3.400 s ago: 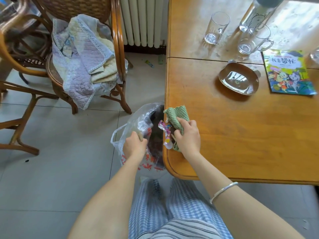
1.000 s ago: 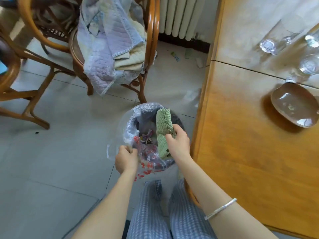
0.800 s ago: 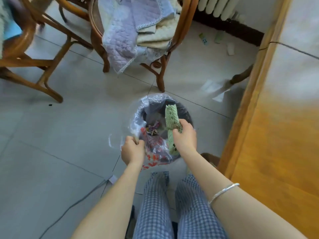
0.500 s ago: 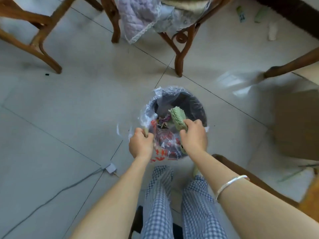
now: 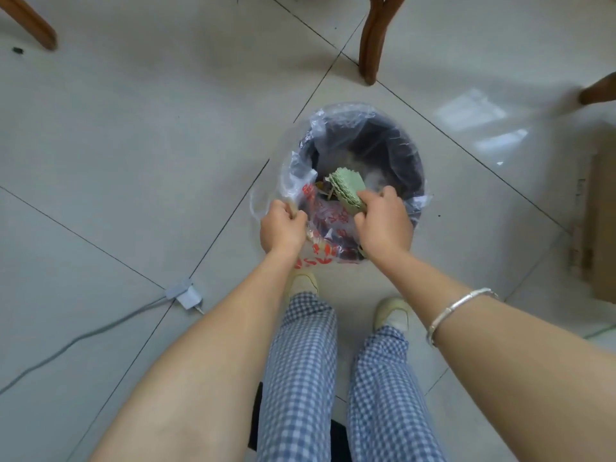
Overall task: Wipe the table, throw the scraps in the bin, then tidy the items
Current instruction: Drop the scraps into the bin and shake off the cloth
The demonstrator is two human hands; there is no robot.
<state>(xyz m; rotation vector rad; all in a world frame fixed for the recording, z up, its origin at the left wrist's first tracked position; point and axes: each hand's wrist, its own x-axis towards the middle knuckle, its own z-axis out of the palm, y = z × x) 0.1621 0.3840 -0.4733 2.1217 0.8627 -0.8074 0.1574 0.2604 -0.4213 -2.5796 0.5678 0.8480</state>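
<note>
scraps [image 5: 325, 191] sit low inside the bin [image 5: 393, 145], a few coloured bits just showing beside the cloth; can't make out what they are. so step in hand looks like the bin-dump stage, wipe probably done, tidy not yet started. bench isn't in view from this angle.

left to right:
- floor [image 5: 116, 145]: grey cable with a small white plug [image 5: 186, 295] lying loose, well apart from the bin. trip risk if stepping back that way.
- left hand [image 5: 283, 228]: closed in a fist on the near-left edge of the clear bin liner [image 5: 296, 181], pinching it and pulling the mouth open toward the body. red print on the liner bunched under the grip.
- green cloth [image 5: 346, 188]: folded, hanging over the bin mouth, above the scraps, not dropped in.
- right hand [image 5: 383, 225]: fingers curled tight round the lower part of the cloth, thumb side up, over the near-right rim. silver bangle [image 5: 460, 311] on that wrist.
- cardboard box [image 5: 596, 228] at far right edge, clear of everything.

next move, my read: shake or flick the cloth so any stuck bits fall, keep the cloth itself out of the bin, let go of the liner, then go to the bench for tidying. risk: cloth slipping in with the scraps.
</note>
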